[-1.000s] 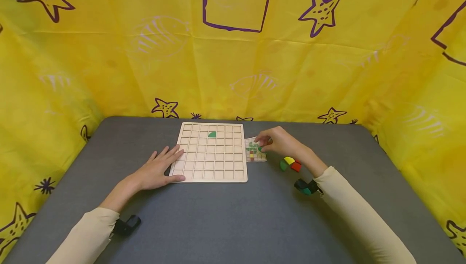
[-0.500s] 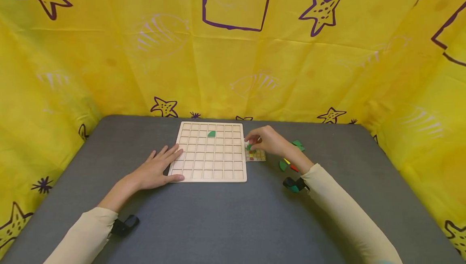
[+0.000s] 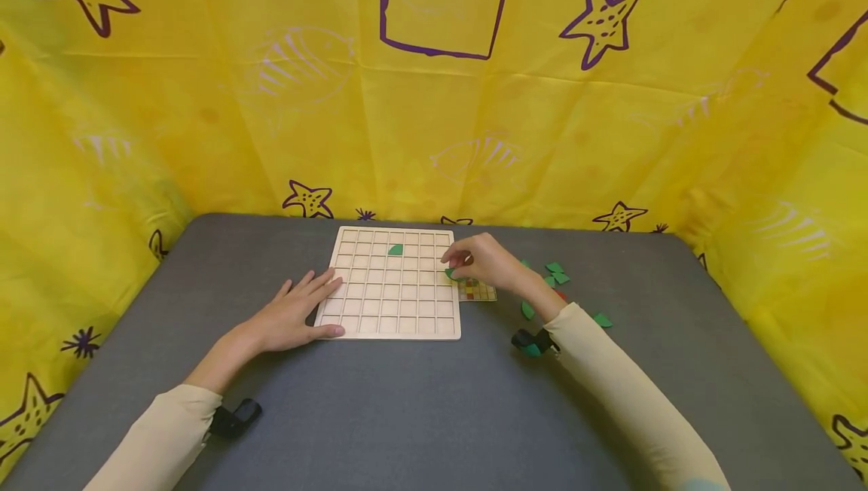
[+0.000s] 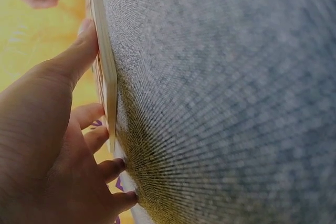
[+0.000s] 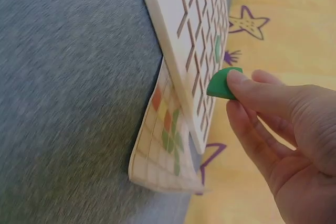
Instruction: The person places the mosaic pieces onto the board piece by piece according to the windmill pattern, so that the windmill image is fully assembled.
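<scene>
Board on the table, card by board's right edge, loose pieces farther right.

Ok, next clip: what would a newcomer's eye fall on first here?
Probably the bright yellow backdrop with its purple-outlined starfish, behind the grey table. Next, the pale gridded board on the table, one green piece lying near its far edge and the left hand resting at its left edge. Then the right hand, pinching another green piece by the board's right edge.

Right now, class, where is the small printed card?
In the head view, the printed card lies on the table at the right edge of the wooden grid board, partly hidden by the right hand.
</scene>
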### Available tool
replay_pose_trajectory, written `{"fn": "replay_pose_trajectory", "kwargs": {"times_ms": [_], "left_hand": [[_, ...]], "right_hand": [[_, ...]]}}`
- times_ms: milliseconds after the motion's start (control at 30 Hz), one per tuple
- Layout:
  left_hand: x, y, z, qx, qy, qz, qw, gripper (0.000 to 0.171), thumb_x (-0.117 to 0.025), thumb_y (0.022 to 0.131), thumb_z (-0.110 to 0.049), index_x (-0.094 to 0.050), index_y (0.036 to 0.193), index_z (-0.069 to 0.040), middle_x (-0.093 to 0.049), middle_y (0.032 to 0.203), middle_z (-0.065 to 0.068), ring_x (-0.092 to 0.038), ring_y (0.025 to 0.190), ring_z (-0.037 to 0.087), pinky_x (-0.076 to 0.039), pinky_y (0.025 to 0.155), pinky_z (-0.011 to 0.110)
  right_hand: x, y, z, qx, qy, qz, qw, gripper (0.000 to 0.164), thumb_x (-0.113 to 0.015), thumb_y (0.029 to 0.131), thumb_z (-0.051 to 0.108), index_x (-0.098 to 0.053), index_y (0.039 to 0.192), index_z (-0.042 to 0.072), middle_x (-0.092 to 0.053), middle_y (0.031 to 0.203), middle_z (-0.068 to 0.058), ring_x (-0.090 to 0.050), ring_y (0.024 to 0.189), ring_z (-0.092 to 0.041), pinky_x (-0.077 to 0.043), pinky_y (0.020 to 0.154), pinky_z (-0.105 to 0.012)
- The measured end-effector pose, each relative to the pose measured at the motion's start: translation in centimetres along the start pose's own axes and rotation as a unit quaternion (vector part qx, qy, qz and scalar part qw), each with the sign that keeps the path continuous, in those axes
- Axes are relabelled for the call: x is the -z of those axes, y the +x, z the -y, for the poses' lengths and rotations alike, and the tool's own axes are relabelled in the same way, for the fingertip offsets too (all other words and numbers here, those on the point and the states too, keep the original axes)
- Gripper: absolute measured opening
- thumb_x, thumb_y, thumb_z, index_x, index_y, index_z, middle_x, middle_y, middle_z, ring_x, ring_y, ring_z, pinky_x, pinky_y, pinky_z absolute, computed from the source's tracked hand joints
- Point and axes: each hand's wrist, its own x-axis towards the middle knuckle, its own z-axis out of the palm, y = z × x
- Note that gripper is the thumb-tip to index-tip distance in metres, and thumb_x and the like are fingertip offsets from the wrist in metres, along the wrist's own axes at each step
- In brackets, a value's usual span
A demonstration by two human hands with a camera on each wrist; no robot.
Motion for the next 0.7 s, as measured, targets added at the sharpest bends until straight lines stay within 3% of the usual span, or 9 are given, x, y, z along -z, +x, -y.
{"fn": "replay_pose_trajectory", "kwargs": {"times_ms": [400, 700], "left_hand": [[0.0, 0.0, 0.0, -0.001, -0.001, -0.003, 1.0, 0.092, -0.067, 0.086, -0.056, -0.031, 0.153, -0.006, -0.02, 0.16, 0.019, -0.011, 0.144, 0.051, -0.004, 0.109, 0.07], [-0.2, 0.0, 0.1, -0.005, -0.002, -0.007, 1.0, 0.092, -0.066, 0.086, -0.057, -0.031, 0.154, -0.006, -0.02, 0.161, 0.018, -0.012, 0.144, 0.051, -0.004, 0.109, 0.07]], "right_hand": [[-0.9, 2.1, 1.3, 0.033, 0.016, -0.013, 0.999, 0.021, -0.076, 0.083, 0.001, -0.073, 0.104, -0.002, -0.072, 0.091, -0.006, -0.065, 0.081, -0.015, -0.054, 0.075, -0.025], [-2.2, 3.7, 1.7, 0.029, 0.025, -0.008, 0.999, 0.022, -0.076, 0.083, 0.002, -0.073, 0.104, -0.002, -0.071, 0.089, -0.005, -0.064, 0.082, -0.015, -0.053, 0.075, -0.023]]}}
